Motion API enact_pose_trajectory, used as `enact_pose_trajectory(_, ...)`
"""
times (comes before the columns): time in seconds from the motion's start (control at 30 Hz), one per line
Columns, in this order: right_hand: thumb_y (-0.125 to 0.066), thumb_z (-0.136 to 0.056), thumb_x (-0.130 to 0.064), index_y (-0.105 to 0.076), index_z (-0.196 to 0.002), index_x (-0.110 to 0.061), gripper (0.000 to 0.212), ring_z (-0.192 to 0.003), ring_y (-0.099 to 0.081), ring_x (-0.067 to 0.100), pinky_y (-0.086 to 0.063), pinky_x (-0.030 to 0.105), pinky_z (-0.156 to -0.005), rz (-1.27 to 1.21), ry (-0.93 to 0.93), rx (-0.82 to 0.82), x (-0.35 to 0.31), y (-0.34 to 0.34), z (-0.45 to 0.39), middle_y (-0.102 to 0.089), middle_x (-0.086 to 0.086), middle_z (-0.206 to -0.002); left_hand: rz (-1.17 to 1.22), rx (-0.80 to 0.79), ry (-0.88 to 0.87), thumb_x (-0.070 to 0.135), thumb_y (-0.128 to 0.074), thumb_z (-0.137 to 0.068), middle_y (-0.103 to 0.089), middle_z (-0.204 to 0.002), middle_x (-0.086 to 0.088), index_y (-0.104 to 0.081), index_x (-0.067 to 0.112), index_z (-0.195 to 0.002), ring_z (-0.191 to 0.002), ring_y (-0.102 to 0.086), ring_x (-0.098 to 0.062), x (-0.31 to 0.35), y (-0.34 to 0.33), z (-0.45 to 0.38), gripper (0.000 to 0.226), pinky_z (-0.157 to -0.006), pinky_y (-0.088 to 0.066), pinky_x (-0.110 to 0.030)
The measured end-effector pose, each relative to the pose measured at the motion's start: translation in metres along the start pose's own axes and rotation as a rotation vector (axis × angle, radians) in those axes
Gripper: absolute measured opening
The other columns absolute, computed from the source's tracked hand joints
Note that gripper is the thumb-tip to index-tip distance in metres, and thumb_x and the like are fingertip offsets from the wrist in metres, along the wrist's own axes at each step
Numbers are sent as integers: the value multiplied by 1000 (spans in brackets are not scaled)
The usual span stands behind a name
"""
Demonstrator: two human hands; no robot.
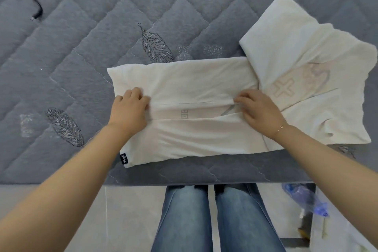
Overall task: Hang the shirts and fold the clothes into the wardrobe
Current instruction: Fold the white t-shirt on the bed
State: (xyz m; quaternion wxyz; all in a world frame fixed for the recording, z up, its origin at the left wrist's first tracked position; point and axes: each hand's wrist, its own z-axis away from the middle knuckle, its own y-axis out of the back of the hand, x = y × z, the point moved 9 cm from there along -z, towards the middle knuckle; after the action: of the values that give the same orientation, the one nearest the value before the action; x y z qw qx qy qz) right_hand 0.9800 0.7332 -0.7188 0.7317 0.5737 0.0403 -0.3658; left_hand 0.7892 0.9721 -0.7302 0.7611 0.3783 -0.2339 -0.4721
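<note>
Flat on the grey quilted mattress [81, 47], near its front edge — a white T-shirt [194, 82] folded into a long strip, small black tag [124, 158] at its near-left corner. Left hand [128, 108] and right hand [259, 110] well apart, fingers curled and pinching the middle fold line (faint print showing through between them). Just beside it on the right, touching — a second white T-shirt [296, 57], loosely folded.

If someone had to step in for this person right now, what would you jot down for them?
Left hand and right hand: both pressing on the white shirt, fingers pinching the fabric near its middle seam.
The shirt lies on the grey quilted mattress, long sides already folded in.
A second white garment lies loosely at its right end, overlapping it.
Left to do: finish this fold, fold the second garment, put both away. No wardrobe in view.
</note>
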Motion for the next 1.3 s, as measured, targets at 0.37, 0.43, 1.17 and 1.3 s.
enact_pose_trajectory(0.37,-54,-85,5,-67,-108,-1,26,-106,-56,29,-38,22,-93,-272,-346,381,105,115,9,-62,16,-111,1033,-98,140,29,-63,-92,-62,-112,0,-61,10,-119,-102,-57,-16,159,63,-78,33,-84,-41,-22)
enact_pose_trajectory(0.43,-55,-85,1,-66,-111,-1,28,-105,-55,31,-38,27,-91,-259,-408,410,143,137,-2,-61,17,-113,1311,-176,250,29,-64,-91,-62,-117,-4,-60,7,-122,-107,-58,-19,195,59,-98,38,-91,-46,-27)
enact_pose_trajectory(1.17,-73,-81,-25,-61,-88,-22,14,-78,-59,12,-45,28,-74,-1313,-489,-18,241,128,62,-67,-6,-82,2153,-543,15,28,-59,-95,-63,-130,-11,-67,10,-123,-122,-58,-23,326,71,-83,34,-95,-50,-30)
enact_pose_trajectory(1.3,-76,-70,-34,-62,-103,-21,38,-83,-66,8,-48,20,-76,-1211,-721,-119,252,75,117,-73,-6,-84,1658,-572,100,34,-70,-87,-70,-117,4,-69,22,-117,-111,-65,-13,341,34,-63,32,-86,-52,-20)
